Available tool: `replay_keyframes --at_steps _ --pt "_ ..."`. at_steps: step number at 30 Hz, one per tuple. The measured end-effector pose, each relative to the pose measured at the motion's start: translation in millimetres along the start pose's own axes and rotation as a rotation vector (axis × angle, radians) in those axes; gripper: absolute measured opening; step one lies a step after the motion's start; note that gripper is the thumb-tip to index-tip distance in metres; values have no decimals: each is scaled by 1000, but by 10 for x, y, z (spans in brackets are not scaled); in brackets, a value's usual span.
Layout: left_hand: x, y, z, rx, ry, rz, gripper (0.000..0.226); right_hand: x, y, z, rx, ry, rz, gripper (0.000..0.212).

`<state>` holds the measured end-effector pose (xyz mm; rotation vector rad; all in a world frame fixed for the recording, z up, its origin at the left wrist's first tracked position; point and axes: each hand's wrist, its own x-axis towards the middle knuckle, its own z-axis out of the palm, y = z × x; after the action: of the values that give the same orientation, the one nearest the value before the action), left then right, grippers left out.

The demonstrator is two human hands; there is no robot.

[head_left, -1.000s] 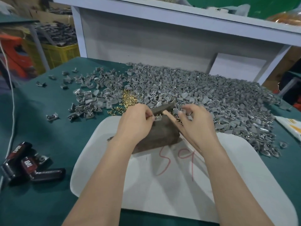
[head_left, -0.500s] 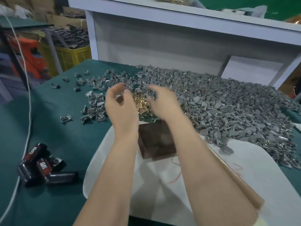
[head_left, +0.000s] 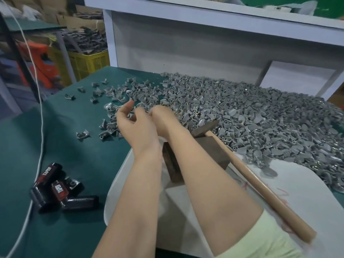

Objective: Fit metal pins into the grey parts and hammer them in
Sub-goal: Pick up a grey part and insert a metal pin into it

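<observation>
Bare green table at left gives open passage, crossed only by a white cable, with black tools near the front. Grey parts heap fills right and rear. Hammer lies slantwise over white board, head beside dark block. Shelf unit walls the back.

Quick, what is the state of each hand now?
Left hand: fingers loosely curled; a grip cannot be told.
Right hand: fingers hidden; cannot be told.
</observation>
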<state>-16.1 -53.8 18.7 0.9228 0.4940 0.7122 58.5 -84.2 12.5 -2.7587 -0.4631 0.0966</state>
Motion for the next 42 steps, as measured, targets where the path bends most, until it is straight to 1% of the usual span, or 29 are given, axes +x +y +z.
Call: replay_keyframes --at_steps 1,2,4,5,7,8,10,12,15,18,21,24,26,29,31,32,34,36,37,38,39,40,41,42 --pt "-4 2 4 -1 0 -13 23 8 18 -30 -2 -11 -4 15" --pt "-12 4 6 1 -2 -26 24 10 16 -50 24 -46 -13 16" --pt "-28 5 4 9 1 -33 24 -17 -46 -22 119 -172 -17 24" --pt "-29 3 1 9 4 -27 24 -37 -77 19 159 -225 -24 24" --pt "-18 2 -5 10 5 -15 24 -87 -117 114 321 -259 19 34" --pt "-9 1 -8 10 4 -13 24 -86 -104 155 345 -244 19 36" --pt "9 -6 -7 13 5 -10 24 -72 -94 149 178 -203 -28 25" --pt "10 -18 -7 23 9 -9 24 -80 -75 123 52 -158 -69 30" --pt "5 -21 -6 32 8 -8 26 -91 -87 103 11 -94 -93 29" --pt "24 -22 -10 37 14 -9 23 -60 -94 133 -62 -26 -73 26" --pt "18 -17 -8 55 24 -9 22 -57 -56 117 -41 57 -53 22" --pt "8 3 -18 67 19 -8 22 -112 18 -33 216 174 9 17" --pt "13 1 -24 98 -43 -5 26 -219 103 -210 435 205 38 15" --pt "-47 12 4 212 -267 19 29 -454 257 -444 708 146 13 13" --pt "-103 19 35 300 -429 47 26 -578 319 -537 831 132 -28 11" --pt "-127 29 40 323 -474 67 24 -619 333 -571 875 139 -39 11" --pt "-140 37 33 324 -498 103 21 -663 346 -610 1005 126 -58 15" --pt "-116 62 17 276 -442 120 17 -671 353 -612 1131 113 -49 18" --pt "-93 83 2 209 -381 116 13 -654 350 -587 1099 137 -23 16" --pt "-61 108 -14 102 -307 102 10 -619 341 -544 954 175 11 15" --pt "-26 136 -27 -29 -235 78 7 -559 334 -475 721 187 33 15" --pt "10 160 -40 -155 -172 50 5 -490 306 -392 465 149 42 17" --pt "44 176 -51 -245 -119 30 5 -425 262 -301 235 67 60 20" --pt "69 186 -62 -293 -82 23 6 -353 224 -205 70 -15 86 23"
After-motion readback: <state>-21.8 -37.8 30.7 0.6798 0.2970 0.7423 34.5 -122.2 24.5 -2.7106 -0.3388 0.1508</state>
